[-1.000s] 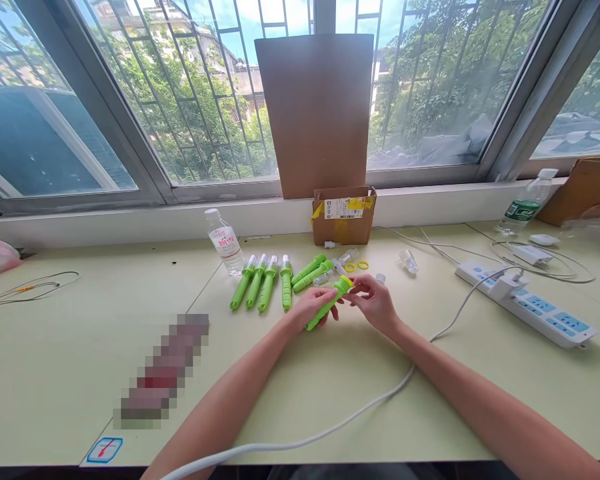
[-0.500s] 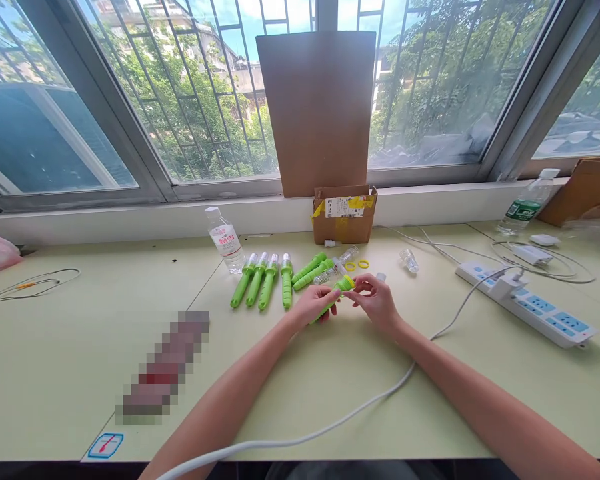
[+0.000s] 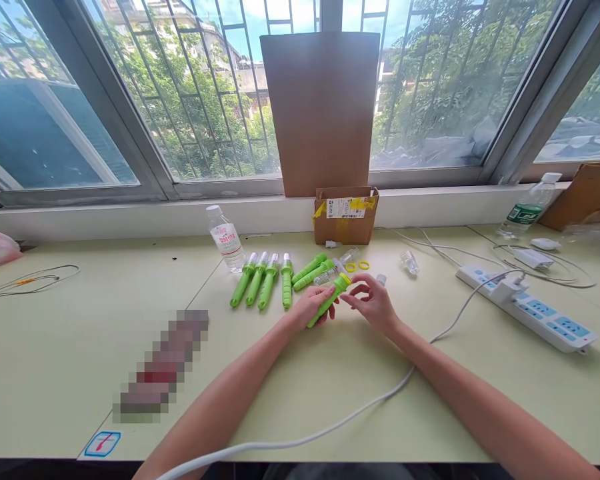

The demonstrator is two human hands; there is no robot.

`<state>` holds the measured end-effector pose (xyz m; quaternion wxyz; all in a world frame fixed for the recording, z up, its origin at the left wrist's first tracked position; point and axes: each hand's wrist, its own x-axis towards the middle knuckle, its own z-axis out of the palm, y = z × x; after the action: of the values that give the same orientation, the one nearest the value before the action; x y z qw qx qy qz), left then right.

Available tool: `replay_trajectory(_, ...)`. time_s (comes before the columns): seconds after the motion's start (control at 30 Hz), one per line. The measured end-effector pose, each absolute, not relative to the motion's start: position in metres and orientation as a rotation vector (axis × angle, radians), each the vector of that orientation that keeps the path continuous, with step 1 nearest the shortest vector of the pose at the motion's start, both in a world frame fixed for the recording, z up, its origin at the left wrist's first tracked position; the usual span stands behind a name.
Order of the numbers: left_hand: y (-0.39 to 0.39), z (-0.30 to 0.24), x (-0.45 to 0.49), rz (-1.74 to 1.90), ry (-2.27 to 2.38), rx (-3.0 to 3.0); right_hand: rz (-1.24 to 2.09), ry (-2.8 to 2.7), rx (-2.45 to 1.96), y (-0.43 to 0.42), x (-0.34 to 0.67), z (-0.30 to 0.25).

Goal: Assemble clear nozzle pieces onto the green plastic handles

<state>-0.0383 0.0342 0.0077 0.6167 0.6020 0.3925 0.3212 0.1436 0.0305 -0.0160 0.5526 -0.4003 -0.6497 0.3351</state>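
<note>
My left hand (image 3: 316, 307) is wrapped round a green ribbed plastic tube (image 3: 331, 299), tilted with its wide end up and to the right. A yellow ring shows at that end. Just right of it, my right hand (image 3: 371, 301) has its fingers bent and apart, with nothing seen in them. Beyond the hands lie two loose yellow rings (image 3: 363, 265), clear plastic caps (image 3: 351, 255) and two more green tubes (image 3: 310, 268). Several green tubes with clear caps (image 3: 267, 287) lie side by side to the left. A small clear piece (image 3: 381, 279) sits behind my right hand.
A water bottle (image 3: 226, 240) stands behind the tubes, and a small cardboard box (image 3: 345, 230) by the sill. At right are another clear cap (image 3: 409, 263), a power strip (image 3: 540, 310) and a second bottle (image 3: 527, 208). A white cable (image 3: 340, 422) crosses in front, under my right forearm.
My right hand has come away from the yellow-ringed end of the tube, leaving a small gap. The tube, still in my left hand, shows more of its length.
</note>
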Motion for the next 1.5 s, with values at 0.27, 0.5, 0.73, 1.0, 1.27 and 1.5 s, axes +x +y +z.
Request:
replay_trajectory(0.27, 0.0254, 0.0087, -0.0288, 0.756, 0.867, 1.383, 0.824, -1.551, -0.905, 0.0288, 0.1404, -0.0143)
replay_trajectory(0.5, 0.0246, 0.0065, -0.0272, 0.851, 0.885, 1.375, 0.860, -1.511, -0.867, 0.0291, 0.1405, -0.0124)
replay_trajectory(0.73, 0.0253, 0.0055, -0.0275, 0.883, 0.924, 1.367, 0.787, -1.518, -0.881, 0.0293, 0.1415, -0.0130)
replay_trajectory(1.0, 0.0273, 0.0042, -0.0291, 0.852, 0.894, 1.431, 0.784, -1.505, -0.896, 0.0299, 0.1424, -0.0132)
replay_trajectory(1.27, 0.0278, 0.0033, -0.0306, 0.811, 0.845, 1.380, 0.875, -1.504, -0.900, 0.0311, 0.1441, -0.0111)
replay_trajectory(1.5, 0.0301, 0.0009, -0.0314, 0.811, 0.818, 1.350, 0.937, -1.486, -0.881, 0.0323, 0.1440, -0.0129)
